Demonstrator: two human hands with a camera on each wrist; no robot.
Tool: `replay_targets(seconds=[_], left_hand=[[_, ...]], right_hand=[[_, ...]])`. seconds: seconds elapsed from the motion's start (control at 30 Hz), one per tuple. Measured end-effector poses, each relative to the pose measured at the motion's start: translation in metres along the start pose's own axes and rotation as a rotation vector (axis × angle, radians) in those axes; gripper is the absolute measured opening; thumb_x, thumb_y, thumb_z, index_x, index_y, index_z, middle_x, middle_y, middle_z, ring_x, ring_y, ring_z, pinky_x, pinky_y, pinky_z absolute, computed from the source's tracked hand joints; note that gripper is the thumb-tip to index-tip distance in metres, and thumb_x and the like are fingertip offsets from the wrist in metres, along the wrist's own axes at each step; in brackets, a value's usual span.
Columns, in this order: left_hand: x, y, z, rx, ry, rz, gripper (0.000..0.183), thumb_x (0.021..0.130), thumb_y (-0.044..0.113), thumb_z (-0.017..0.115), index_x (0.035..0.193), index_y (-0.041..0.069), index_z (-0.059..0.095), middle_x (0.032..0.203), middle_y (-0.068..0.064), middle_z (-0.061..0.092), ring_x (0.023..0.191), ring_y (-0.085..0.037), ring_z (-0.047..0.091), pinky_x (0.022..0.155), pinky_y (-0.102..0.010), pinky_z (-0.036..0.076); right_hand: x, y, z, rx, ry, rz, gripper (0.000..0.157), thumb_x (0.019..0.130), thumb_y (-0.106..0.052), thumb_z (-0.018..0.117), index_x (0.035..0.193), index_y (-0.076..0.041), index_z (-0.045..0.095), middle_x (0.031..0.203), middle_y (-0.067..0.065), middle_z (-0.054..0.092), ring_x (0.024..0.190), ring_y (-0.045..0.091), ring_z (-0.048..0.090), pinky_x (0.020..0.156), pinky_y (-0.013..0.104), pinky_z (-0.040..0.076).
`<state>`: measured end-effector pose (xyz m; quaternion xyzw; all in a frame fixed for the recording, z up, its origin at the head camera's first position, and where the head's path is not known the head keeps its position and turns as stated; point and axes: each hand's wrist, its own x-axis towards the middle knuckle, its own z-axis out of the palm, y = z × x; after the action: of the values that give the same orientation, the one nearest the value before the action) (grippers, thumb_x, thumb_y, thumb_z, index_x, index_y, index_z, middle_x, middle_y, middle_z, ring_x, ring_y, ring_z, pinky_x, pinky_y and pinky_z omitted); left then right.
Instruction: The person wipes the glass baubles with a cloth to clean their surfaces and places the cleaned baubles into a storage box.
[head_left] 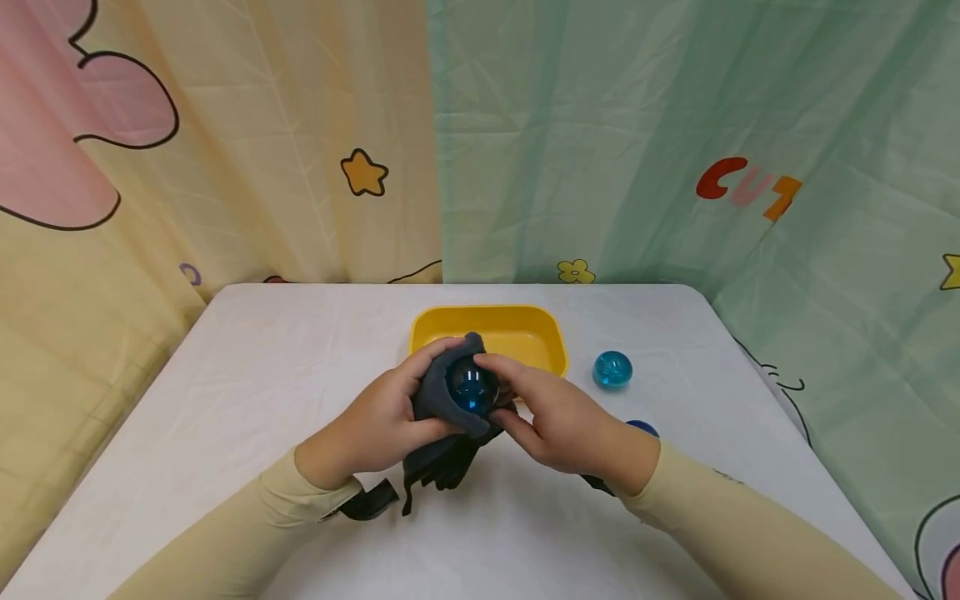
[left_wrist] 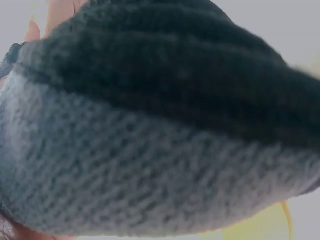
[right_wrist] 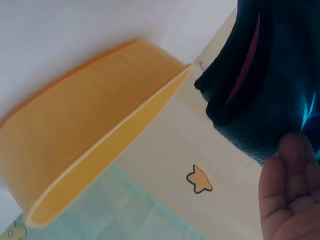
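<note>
In the head view, my left hand (head_left: 378, 421) grips a dark grey cloth (head_left: 442, 460), its thumb and fingers bent around the folds. A clear blue ball (head_left: 474, 388) with a shiny surface sits in the cloth, partly wrapped by it. From the other side, my right hand (head_left: 566, 417) holds the ball, index finger on top and thumb below. Textured cloth (left_wrist: 150, 165) fills most of the left wrist view and hides the ball there. At the right of the right wrist view, the cloth (right_wrist: 250, 105) hangs beside my right hand's fingers (right_wrist: 294, 175).
Behind the hands stands a shallow yellow tray (head_left: 487, 317) on the white-covered table (head_left: 300, 333). A teal clear ball (head_left: 612, 369) lies right of it. Nearer, a dark blue round thing (head_left: 643, 427) shows partly behind the right wrist. Patterned curtains (head_left: 585, 125) rise behind the table.
</note>
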<state>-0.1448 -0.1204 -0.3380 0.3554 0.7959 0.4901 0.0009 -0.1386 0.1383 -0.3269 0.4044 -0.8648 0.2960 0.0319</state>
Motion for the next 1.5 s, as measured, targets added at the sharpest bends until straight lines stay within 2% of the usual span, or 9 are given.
replay_targets(seconds=[0.2, 0.4, 0.5, 0.67, 0.83, 1.0, 1.27, 1.37, 1.5], left_hand=[[-0.0009, 0.0020, 0.0009, -0.023, -0.015, 0.004, 0.088, 0.090, 0.007, 0.083, 0.162, 0.017, 0.035, 0.158, -0.009, 0.053, 0.139, -0.027, 0.057, 0.114, -0.041, 0.050], [-0.0022, 0.0017, 0.0034, -0.035, -0.039, -0.002, 0.085, 0.091, 0.007, 0.082, 0.161, 0.016, 0.035, 0.155, -0.010, 0.057, 0.133, -0.026, 0.061, 0.112, -0.039, 0.052], [-0.0015, 0.0015, 0.0037, -0.025, -0.036, 0.003, 0.085, 0.091, 0.009, 0.083, 0.161, 0.015, 0.036, 0.154, -0.011, 0.057, 0.132, -0.026, 0.062, 0.112, -0.041, 0.051], [-0.0005, 0.0013, 0.0013, -0.007, -0.002, 0.014, 0.086, 0.090, 0.008, 0.084, 0.161, 0.015, 0.037, 0.154, -0.008, 0.057, 0.135, -0.026, 0.060, 0.114, -0.041, 0.050], [-0.0013, 0.0010, -0.0009, -0.003, 0.006, 0.000, 0.087, 0.089, 0.008, 0.084, 0.162, 0.018, 0.037, 0.156, -0.006, 0.055, 0.138, -0.024, 0.058, 0.113, -0.036, 0.050], [-0.0014, 0.0017, -0.0001, -0.033, -0.018, -0.008, 0.088, 0.090, 0.006, 0.083, 0.162, 0.019, 0.035, 0.158, -0.006, 0.053, 0.138, -0.025, 0.057, 0.114, -0.037, 0.050], [-0.0019, 0.0028, 0.0033, -0.016, -0.029, 0.010, 0.086, 0.091, 0.007, 0.083, 0.161, 0.017, 0.035, 0.153, -0.010, 0.057, 0.131, -0.026, 0.062, 0.112, -0.043, 0.052], [-0.0017, 0.0022, 0.0035, -0.003, -0.018, 0.016, 0.086, 0.090, 0.008, 0.083, 0.161, 0.016, 0.036, 0.153, -0.011, 0.058, 0.132, -0.027, 0.062, 0.112, -0.044, 0.051], [-0.0005, 0.0015, 0.0020, -0.001, 0.000, 0.015, 0.087, 0.089, 0.006, 0.084, 0.161, 0.017, 0.036, 0.155, -0.007, 0.057, 0.136, -0.024, 0.059, 0.114, -0.040, 0.050]], right_hand=[[0.0010, 0.0000, -0.0016, -0.159, 0.029, -0.038, 0.066, 0.098, -0.013, 0.074, 0.155, -0.005, 0.041, 0.132, 0.010, 0.072, 0.109, 0.020, 0.073, 0.098, 0.036, 0.060], [0.0015, -0.0008, 0.0006, 0.035, -0.028, 0.149, 0.055, 0.104, -0.032, 0.067, 0.149, -0.005, 0.049, 0.106, -0.001, 0.078, 0.089, 0.008, 0.070, 0.082, 0.023, 0.060], [0.0009, -0.0013, 0.0023, 0.084, -0.017, 0.181, 0.052, 0.106, -0.036, 0.062, 0.148, -0.007, 0.051, 0.111, 0.001, 0.077, 0.093, 0.008, 0.069, 0.085, 0.023, 0.060], [0.0006, -0.0021, 0.0017, 0.097, 0.019, 0.094, 0.069, 0.103, -0.025, 0.070, 0.160, -0.012, 0.032, 0.126, 0.005, 0.073, 0.102, 0.013, 0.072, 0.084, 0.026, 0.062], [0.0002, -0.0009, -0.0019, -0.093, 0.009, -0.038, 0.068, 0.100, -0.010, 0.072, 0.159, -0.009, 0.036, 0.139, 0.009, 0.068, 0.113, 0.020, 0.072, 0.099, 0.035, 0.060], [-0.0009, 0.0008, -0.0034, -0.272, 0.058, -0.096, 0.064, 0.098, -0.014, 0.075, 0.154, -0.008, 0.043, 0.116, 0.005, 0.076, 0.100, 0.018, 0.071, 0.093, 0.034, 0.061], [0.0017, -0.0032, -0.0005, 0.045, -0.024, 0.170, 0.051, 0.105, -0.034, 0.065, 0.145, -0.006, 0.052, 0.107, 0.001, 0.078, 0.090, 0.009, 0.071, 0.082, 0.023, 0.060], [0.0011, -0.0029, 0.0019, 0.106, -0.004, 0.173, 0.050, 0.106, -0.034, 0.063, 0.147, -0.007, 0.050, 0.109, 0.000, 0.077, 0.091, 0.008, 0.068, 0.084, 0.024, 0.060], [0.0006, -0.0029, 0.0018, 0.129, 0.016, 0.099, 0.067, 0.104, -0.025, 0.068, 0.159, -0.012, 0.033, 0.120, 0.002, 0.074, 0.097, 0.009, 0.070, 0.085, 0.026, 0.061]])
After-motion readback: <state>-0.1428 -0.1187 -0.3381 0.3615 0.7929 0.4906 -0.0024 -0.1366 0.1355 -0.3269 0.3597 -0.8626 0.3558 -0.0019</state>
